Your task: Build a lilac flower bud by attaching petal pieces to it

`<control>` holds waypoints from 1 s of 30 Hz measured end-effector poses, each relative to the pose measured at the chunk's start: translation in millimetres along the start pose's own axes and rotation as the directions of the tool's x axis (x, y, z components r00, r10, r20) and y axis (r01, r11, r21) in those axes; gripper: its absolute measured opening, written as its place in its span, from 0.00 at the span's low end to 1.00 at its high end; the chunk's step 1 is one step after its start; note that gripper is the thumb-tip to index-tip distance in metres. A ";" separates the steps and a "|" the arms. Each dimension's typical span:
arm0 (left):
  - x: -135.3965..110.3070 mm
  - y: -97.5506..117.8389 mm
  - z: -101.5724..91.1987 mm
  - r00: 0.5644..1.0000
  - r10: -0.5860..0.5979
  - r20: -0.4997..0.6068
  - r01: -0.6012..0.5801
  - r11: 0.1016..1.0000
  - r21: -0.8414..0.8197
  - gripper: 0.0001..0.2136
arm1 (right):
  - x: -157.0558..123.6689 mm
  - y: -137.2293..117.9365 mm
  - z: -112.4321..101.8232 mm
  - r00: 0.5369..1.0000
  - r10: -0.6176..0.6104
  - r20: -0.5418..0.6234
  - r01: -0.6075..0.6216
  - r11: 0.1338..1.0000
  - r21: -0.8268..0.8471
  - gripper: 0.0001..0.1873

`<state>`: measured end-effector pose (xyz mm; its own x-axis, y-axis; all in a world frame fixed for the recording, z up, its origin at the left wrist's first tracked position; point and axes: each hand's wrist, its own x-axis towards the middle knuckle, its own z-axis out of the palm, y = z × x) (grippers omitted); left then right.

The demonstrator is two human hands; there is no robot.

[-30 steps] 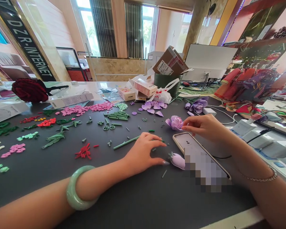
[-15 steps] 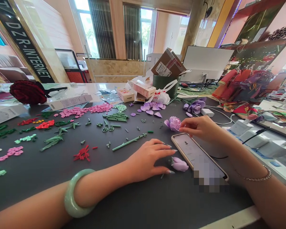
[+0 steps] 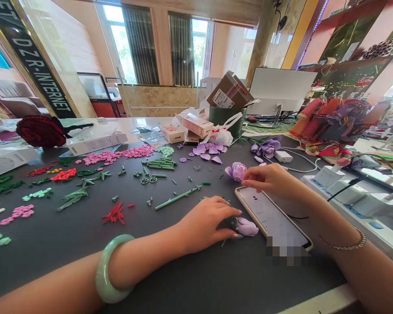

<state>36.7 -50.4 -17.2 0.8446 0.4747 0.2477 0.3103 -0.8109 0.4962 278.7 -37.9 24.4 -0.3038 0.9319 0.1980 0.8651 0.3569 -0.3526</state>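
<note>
My left hand (image 3: 208, 222), with a pale green bangle on the wrist, hovers low over the dark table. Its thumb and index finger are apart on either side of the green base of a closed purple flower bud (image 3: 247, 227). My right hand (image 3: 263, 178) is at the top end of a phone (image 3: 271, 218), fingers bent together at the right edge of an opened purple flower (image 3: 236, 171). The fingertips there are partly hidden. A long green stem (image 3: 177, 197) lies left of the bud, past my left hand.
Red pieces (image 3: 114, 213), pink pieces (image 3: 118, 153) and green stem pieces (image 3: 160, 163) lie in groups to the left. Loose purple petals (image 3: 209, 150) sit further back, near small boxes (image 3: 194, 123). A power strip (image 3: 356, 213) with chargers runs along the right.
My left thumb and index finger have come nearer the bud's base, closing in from a wider spread. My right hand stays at the opened flower. The view has shifted slightly.
</note>
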 end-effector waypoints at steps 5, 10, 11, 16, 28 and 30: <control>3.1 -2.1 2.8 1.000 0.010 -0.002 -0.010 1.000 -0.002 0.21 | 1.2 -3.0 0.7 1.000 -0.022 0.009 0.022 0.999 0.048 0.14; 5.8 -3.4 5.4 0.999 0.033 -0.020 -0.033 0.999 -0.009 0.17 | 4.5 -2.7 9.4 0.999 -0.036 0.009 0.035 0.996 0.079 0.13; 6.0 -2.9 5.3 0.999 0.035 -0.021 -0.035 0.999 -0.006 0.16 | 5.2 -2.4 11.3 0.999 -0.037 0.005 0.037 0.996 0.081 0.13; 3.4 -0.6 2.7 0.999 0.024 -0.037 -0.024 1.000 0.003 0.14 | 5.7 0.3 12.7 0.999 -0.013 -0.040 0.017 0.996 0.090 0.14; -6.9 -4.1 -5.2 0.955 -0.144 -0.258 0.117 0.986 -0.117 0.12 | -4.9 53.7 -11.6 0.924 0.223 -0.312 -0.196 0.974 0.118 0.20; -6.9 -2.9 -6.3 0.950 -0.175 -0.259 0.151 0.982 -0.110 0.11 | -4.9 55.9 -8.8 0.921 0.233 -0.311 -0.204 0.971 0.122 0.20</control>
<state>27.3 -49.2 -15.2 0.6348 0.6814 0.3643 0.3844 -0.6875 0.6161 332.0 -23.0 11.8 0.0458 0.9221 0.3843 0.8534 0.1639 -0.4948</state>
